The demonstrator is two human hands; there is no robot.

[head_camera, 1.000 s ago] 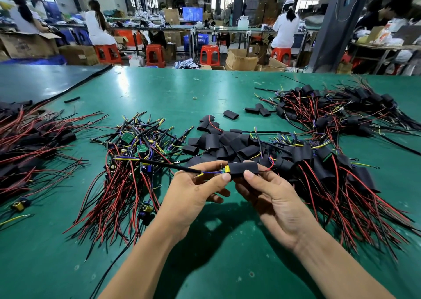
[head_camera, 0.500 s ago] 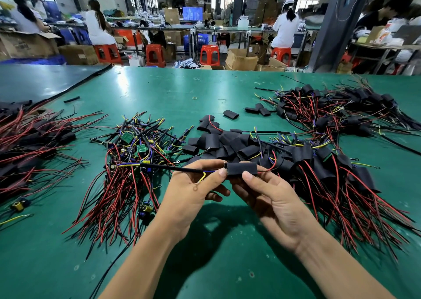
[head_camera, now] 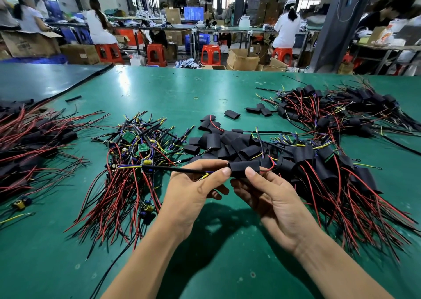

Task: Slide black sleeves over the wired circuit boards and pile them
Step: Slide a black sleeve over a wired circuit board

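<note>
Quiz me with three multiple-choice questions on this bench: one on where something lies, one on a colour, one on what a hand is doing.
1. Where lie the bare green boards?
A. at the far right edge
B. left of the left hand, which holds wires
C. on a stool

2. What colour is the table?
A. white
B. red
C. green

3. What is the right hand doing?
A. pinching a sleeve
B. lying flat
C. pointing

Answers: B, the boards sit just left of that hand; C, its bare top is green; A, thumb and fingers close on the black sleeve.
</note>
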